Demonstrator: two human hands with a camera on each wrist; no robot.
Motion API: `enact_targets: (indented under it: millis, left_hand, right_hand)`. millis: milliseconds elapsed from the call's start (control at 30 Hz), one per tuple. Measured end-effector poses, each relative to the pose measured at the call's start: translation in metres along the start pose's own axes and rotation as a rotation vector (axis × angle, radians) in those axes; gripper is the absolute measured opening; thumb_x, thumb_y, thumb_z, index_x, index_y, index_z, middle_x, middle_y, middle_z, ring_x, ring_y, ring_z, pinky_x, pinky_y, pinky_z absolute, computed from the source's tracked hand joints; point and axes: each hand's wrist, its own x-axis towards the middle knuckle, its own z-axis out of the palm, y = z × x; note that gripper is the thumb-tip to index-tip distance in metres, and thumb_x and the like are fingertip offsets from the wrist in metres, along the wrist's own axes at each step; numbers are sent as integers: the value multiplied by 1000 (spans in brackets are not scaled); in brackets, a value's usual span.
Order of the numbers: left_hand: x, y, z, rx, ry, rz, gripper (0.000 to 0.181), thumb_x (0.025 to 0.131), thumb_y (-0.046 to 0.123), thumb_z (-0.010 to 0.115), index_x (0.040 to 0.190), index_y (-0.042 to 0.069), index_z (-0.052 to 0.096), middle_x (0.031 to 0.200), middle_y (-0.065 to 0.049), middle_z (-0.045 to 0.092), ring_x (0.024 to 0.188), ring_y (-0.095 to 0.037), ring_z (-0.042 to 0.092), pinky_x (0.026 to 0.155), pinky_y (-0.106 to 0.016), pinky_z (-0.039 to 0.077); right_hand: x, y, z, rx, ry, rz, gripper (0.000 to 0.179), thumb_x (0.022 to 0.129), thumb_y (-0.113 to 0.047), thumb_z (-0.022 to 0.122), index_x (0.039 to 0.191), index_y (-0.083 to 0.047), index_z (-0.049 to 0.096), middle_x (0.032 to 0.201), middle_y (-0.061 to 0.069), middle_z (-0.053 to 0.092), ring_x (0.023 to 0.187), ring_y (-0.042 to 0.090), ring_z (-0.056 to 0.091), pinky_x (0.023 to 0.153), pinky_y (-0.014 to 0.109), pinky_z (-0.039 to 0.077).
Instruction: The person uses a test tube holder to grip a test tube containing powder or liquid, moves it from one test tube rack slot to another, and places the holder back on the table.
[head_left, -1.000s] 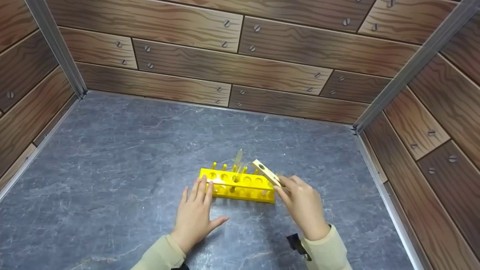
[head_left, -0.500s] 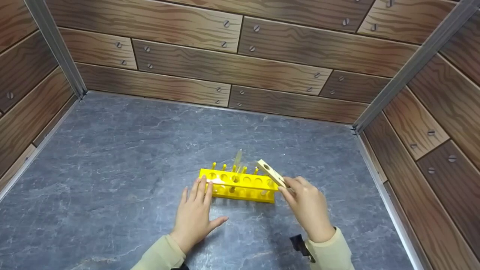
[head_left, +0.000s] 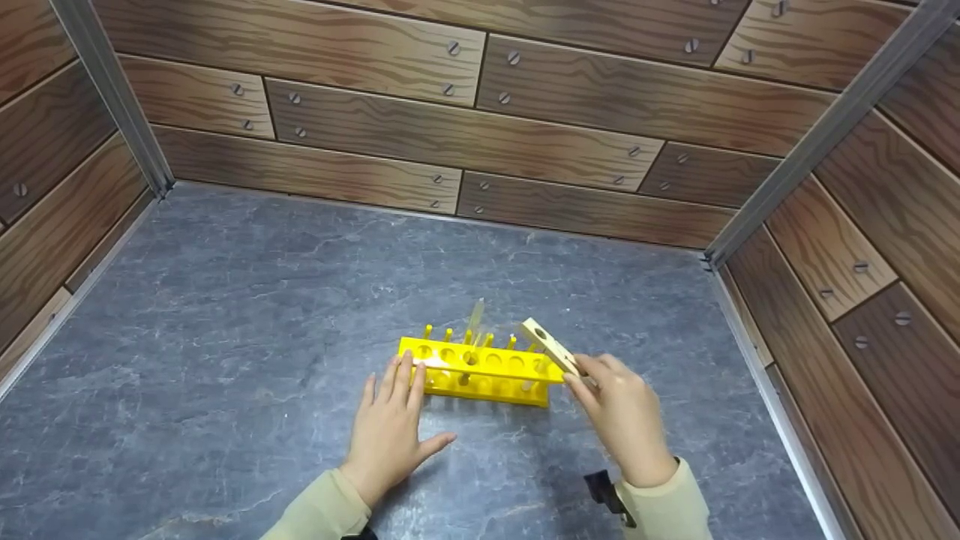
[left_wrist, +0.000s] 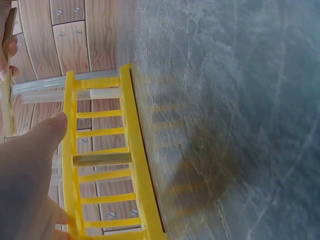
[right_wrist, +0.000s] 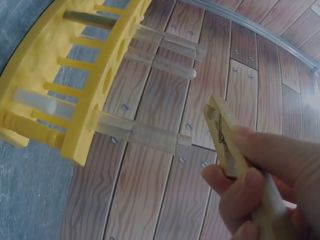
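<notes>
A yellow test tube rack (head_left: 480, 367) stands on the table in the head view. My left hand (head_left: 390, 435) lies with straight fingers touching its left end, thumb spread. My right hand (head_left: 624, 420) grips a wooden test tube clamp (head_left: 551, 346) beside and above the rack's right end. In the right wrist view the clamp's tip holds nothing and is apart from a test tube (right_wrist: 145, 136) with white contents in the end hole. Brown liquid shows in another tube (left_wrist: 102, 159) around the rack's middle. A round-ended tube (right_wrist: 172, 66) stands bottom-up behind the top plate.
The grey marbled table (head_left: 262, 300) spreads around the rack. Wood-patterned panels (head_left: 375, 112) close it in at the back and both sides, with metal strips (head_left: 817, 142) at the corners. Several yellow pegs (head_left: 448, 334) rise along the rack's back.
My right hand has drifted a little to the right with the clamp, away from the rack's end tube. The left hand and the rack have stayed in place.
</notes>
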Motion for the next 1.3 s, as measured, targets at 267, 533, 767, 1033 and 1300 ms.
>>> enact_targets:
  millis: [267, 533, 767, 1033, 1300]
  left_hand:
    - [0, -1, 0, 13, 11, 5, 99, 79, 72, 48, 144, 0, 31, 150, -23, 21, 136, -36, 23, 104, -57, 26]
    - [0, 0, 0, 9, 11, 6, 100, 79, 72, 48, 144, -1, 31, 150, -23, 22, 136, -36, 23, 103, -57, 27]
    - [0, -1, 0, 14, 4, 5, 100, 79, 73, 48, 144, -1, 31, 150, -23, 22, 137, -36, 22, 104, -57, 27]
    - [0, 0, 1, 22, 17, 8, 100, 79, 72, 49, 143, -2, 32, 149, -23, 23, 136, -36, 23, 104, -56, 27]
    - [0, 0, 1, 19, 21, 8, 100, 78, 72, 49, 143, -2, 32, 149, -23, 23, 136, -37, 24, 104, -56, 27]
  right_hand:
    - [-1, 2, -1, -24, 17, 1, 25, 80, -21, 74, 101, -6, 72, 84, 4, 65, 59, 11, 59, 49, 25, 48]
    - [-1, 6, -1, -11, 34, 13, 26, 79, -20, 75, 101, -6, 72, 86, 5, 66, 63, 14, 63, 50, 29, 51]
    - [-2, 8, -3, -17, 36, 11, 26, 79, -19, 75, 101, -5, 72, 86, 5, 66, 61, 13, 61, 51, 28, 50]
    - [-3, 11, -3, -27, 30, 28, 25, 80, -20, 74, 100, -6, 72, 86, 4, 66, 60, 12, 61, 51, 27, 50]
    - [-5, 12, -5, -5, 26, 46, 27, 81, -20, 74, 102, -4, 71, 88, 6, 66, 66, 15, 65, 53, 29, 53]
